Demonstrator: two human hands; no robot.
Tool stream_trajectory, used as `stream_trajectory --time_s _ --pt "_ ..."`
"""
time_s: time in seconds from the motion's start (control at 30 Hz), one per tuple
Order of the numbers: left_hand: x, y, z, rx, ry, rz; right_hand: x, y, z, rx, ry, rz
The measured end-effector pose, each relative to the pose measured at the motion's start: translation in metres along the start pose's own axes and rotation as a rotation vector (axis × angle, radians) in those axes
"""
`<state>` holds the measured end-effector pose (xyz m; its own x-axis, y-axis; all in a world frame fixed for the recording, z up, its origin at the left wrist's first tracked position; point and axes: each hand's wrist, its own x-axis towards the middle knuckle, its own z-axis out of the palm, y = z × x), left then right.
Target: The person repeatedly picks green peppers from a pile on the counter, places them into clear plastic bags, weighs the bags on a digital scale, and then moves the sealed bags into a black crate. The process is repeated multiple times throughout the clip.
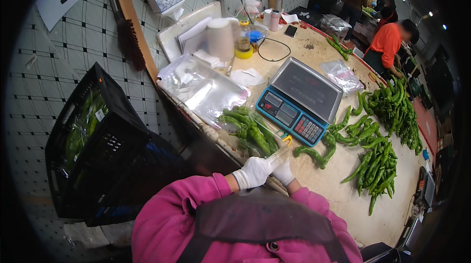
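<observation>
A clear plastic bag of long green peppers (255, 134) lies at the table's near edge, left of the digital weighing scale (285, 114). My left hand (253, 173), in a white knit glove, is closed on the gathered end of the bag. Against it, my right hand (283, 172), gloved alike, grips the same bunched plastic; its fingers are partly hidden. Just beyond the hands, small yellow and green loops (287, 139) show by the scale's corner; I cannot tell what they belong to. Nothing rests on the scale's metal pan (307, 88).
Loose green peppers (377, 169) lie in heaps on the table at right. Flat clear bags (206, 86) are behind the filled one. A black plastic crate (121, 141) at left holds bagged peppers. A tape roll (243, 52) lies farther back. A person in orange (384, 44) works beyond.
</observation>
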<state>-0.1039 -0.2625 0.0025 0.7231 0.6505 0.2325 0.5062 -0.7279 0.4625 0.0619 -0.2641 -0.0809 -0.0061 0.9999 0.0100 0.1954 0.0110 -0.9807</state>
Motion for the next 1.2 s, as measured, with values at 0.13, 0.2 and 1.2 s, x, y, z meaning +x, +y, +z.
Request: stream_trajectory --time_s 0.13,0.2,1.2 --pt "-0.002 -0.002 -0.002 -0.122 0.033 0.075 0.020 -0.014 0.002 0.031 -0.110 0.047" --pt "-0.004 -0.004 -0.002 -0.111 -0.020 0.058 0.024 -0.023 0.011 0.110 -0.116 -0.029" --pt "-0.028 -0.022 -0.041 -0.816 -0.043 -0.086 0.145 -0.053 0.090 -0.335 -0.065 -0.391"
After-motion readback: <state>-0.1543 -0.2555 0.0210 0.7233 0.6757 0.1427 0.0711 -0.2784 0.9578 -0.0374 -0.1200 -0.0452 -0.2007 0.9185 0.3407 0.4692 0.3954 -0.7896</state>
